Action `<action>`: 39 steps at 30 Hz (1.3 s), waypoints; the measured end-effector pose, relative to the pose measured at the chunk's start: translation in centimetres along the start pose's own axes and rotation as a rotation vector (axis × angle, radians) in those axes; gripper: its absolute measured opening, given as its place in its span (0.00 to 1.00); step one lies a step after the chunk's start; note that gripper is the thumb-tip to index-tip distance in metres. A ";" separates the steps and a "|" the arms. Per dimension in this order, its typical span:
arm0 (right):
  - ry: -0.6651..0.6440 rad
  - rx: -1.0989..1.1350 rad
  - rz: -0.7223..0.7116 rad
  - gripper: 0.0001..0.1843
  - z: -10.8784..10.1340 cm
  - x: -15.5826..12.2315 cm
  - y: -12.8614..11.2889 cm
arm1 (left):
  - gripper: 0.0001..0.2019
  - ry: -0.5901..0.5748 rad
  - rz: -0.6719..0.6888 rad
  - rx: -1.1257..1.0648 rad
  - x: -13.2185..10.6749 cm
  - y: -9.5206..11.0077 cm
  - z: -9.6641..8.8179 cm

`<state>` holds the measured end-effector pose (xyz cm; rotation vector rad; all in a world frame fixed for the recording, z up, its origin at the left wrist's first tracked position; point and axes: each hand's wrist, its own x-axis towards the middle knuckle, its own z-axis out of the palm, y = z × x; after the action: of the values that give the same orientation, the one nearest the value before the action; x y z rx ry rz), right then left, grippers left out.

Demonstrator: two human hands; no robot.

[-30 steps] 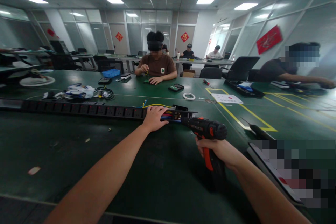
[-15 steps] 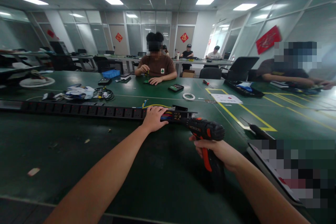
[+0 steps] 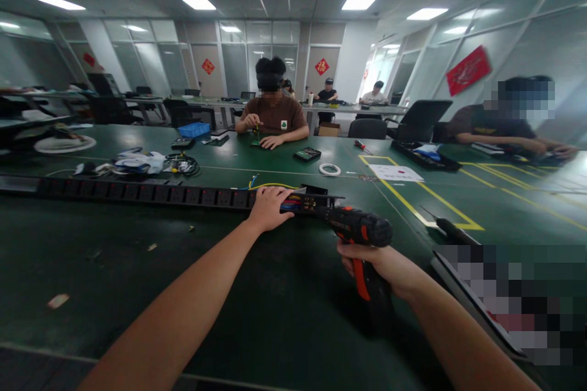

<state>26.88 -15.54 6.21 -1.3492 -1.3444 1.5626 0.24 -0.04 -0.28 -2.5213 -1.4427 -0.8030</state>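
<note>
A long black power strip (image 3: pixel 137 192) lies across the green table (image 3: pixel 114 269), its right end open with coloured wires (image 3: pixel 293 200) showing. My left hand (image 3: pixel 268 208) rests closed over that end, pressing it down. My right hand (image 3: pixel 385 266) grips the handle of a black and orange cordless screwdriver (image 3: pixel 360 235). The tool's tip points left into the open end of the strip.
A person in a brown shirt (image 3: pixel 274 116) sits across the table, another person (image 3: pixel 499 125) at the right. Cable bundles (image 3: pixel 137 162), a blue tray (image 3: pixel 194 128), a white tape ring (image 3: pixel 330 168), a paper sheet (image 3: pixel 397 172) and a black tool (image 3: pixel 452 232) lie about.
The screwdriver and my right hand shifted slightly left towards the strip's end. My left hand has stayed on the strip. The person at the right pulled an arm back.
</note>
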 end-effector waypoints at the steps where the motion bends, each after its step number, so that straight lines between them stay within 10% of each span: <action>1: -0.003 -0.008 -0.007 0.15 0.0 0.0 0.0 | 0.32 0.006 0.003 0.001 0.0 0.0 0.0; 39: -0.001 -0.053 -0.052 0.09 -0.1 0.4 0.3 | 0.33 0.021 0.015 0.008 0.0 -0.2 0.3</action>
<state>26.88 -15.22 5.79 -1.3343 -1.4201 1.5030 0.18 0.18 -0.56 -2.5067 -1.4164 -0.8167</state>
